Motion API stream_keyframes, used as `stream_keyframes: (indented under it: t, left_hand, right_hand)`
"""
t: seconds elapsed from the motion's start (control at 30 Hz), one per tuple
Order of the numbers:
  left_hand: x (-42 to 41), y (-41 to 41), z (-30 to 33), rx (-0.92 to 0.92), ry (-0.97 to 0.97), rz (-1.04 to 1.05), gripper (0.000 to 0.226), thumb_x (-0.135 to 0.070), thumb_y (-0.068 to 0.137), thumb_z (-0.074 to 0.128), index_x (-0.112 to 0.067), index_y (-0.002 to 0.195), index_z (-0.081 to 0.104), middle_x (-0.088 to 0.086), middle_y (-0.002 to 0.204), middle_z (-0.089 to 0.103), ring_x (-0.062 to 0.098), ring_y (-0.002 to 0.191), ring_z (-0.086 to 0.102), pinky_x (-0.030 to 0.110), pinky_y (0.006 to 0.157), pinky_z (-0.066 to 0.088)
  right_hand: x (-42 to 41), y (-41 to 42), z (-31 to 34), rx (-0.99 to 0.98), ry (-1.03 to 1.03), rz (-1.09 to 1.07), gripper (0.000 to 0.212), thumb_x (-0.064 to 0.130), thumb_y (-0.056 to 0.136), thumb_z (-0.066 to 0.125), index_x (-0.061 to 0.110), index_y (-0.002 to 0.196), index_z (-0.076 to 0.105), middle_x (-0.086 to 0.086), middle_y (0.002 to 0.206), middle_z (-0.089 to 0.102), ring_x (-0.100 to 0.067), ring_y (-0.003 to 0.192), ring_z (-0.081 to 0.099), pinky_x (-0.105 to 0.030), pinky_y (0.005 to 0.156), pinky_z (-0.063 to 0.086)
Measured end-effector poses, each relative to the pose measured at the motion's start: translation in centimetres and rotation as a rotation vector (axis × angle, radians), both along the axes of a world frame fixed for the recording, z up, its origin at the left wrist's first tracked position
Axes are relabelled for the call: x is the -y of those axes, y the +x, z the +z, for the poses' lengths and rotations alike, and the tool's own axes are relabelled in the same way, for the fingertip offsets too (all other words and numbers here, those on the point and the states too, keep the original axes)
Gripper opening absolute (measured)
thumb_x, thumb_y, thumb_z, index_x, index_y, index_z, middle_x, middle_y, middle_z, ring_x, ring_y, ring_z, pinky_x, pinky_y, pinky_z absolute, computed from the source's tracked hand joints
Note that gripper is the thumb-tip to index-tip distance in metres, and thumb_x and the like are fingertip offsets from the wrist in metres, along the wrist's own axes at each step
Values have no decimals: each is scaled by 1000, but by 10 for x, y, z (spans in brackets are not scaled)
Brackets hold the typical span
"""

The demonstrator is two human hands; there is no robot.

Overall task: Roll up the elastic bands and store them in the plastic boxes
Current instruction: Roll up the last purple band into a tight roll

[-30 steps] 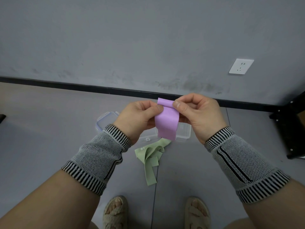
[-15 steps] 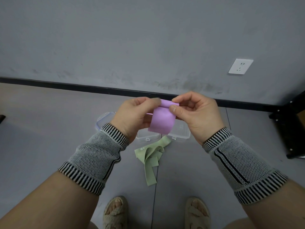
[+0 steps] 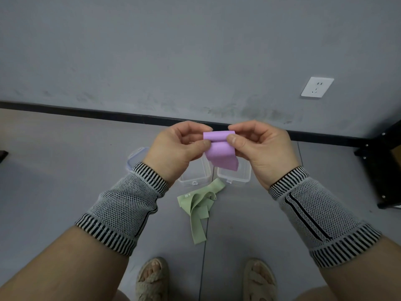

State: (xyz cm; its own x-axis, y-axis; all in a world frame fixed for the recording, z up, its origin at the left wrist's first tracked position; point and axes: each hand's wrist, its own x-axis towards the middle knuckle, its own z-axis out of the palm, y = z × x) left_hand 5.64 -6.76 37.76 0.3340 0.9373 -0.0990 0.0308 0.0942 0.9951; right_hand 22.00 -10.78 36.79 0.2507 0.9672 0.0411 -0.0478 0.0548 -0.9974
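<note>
1. The purple band (image 3: 220, 152) is held in the air above the boxes, with its top edge turned over into a small roll and a loose tail hanging below.
2. The left hand (image 3: 176, 148) pinches the roll's left end, fingers curled and the thumb pressed on the front of the band.
3. The right hand (image 3: 261, 148) pinches the right end the same way — thumb in front, fingers curled behind the roll.
4. Two clear boxes (image 3: 234, 178) sit open on the floor just under the hands; a lid (image 3: 135, 158) shows to their left.
5. A green band (image 3: 198, 205) lies crumpled on the floor just in front of the boxes, not yet rolled.
6. Handling, as a judgement: the purple band looks thin, light and limp, and it probably stretches and springs back — the roll will likely loosen if either pinch lets go.
7. The best hold seems to be at the two ends of the roll, thumbs on the newest wrap, keeping the tail lightly taut so that the turns stack evenly.
8. The step in hand appears to be early rolling; much of the tail is left, and neither band is in a box yet.
9. The green band's tangle will probably need straightening before rolling.
</note>
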Motion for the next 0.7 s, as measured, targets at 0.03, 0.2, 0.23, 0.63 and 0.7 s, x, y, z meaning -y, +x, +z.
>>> stream_keyframes:
  t: [0.03,0.2,0.23,0.63,0.7]
  left_hand:
    - [0,0,0,8,-12,-2,23,6,81,65,-17,86,66,9,87,71,20,81,61,32,75,51]
    - [1,3,2,47,-99,18,11,-2,81,68,-7,91,65,14,91,70,21,85,65,35,84,55]
    - [1,4,2,48,-90,26,9,-1,83,65,-6,90,65,13,89,70,20,83,66,32,81,57]
    - [-1,2,0,-2,43,55,23,6,79,67,-17,78,66,5,79,69,16,76,64,31,79,55]
    - [-1,2,0,-27,71,45,21,6,79,67,-15,80,65,5,81,69,14,75,64,29,78,55]
  right_hand:
    - [0,0,0,7,3,-5,21,-4,79,68,17,82,69,4,74,71,-14,74,66,-36,74,58]
    - [2,1,1,47,38,8,25,-7,78,69,17,82,68,2,80,71,-13,76,68,-30,77,57]
    - [2,1,0,54,40,15,25,-8,78,69,18,81,68,2,80,71,-13,76,68,-28,76,57]
    - [0,0,-3,-35,-53,29,20,-4,80,68,13,91,67,-13,90,71,-19,82,70,-33,73,58]
    - [0,-1,-3,-40,-67,41,15,-1,82,67,12,89,68,-7,81,73,-15,75,70,-29,68,57]
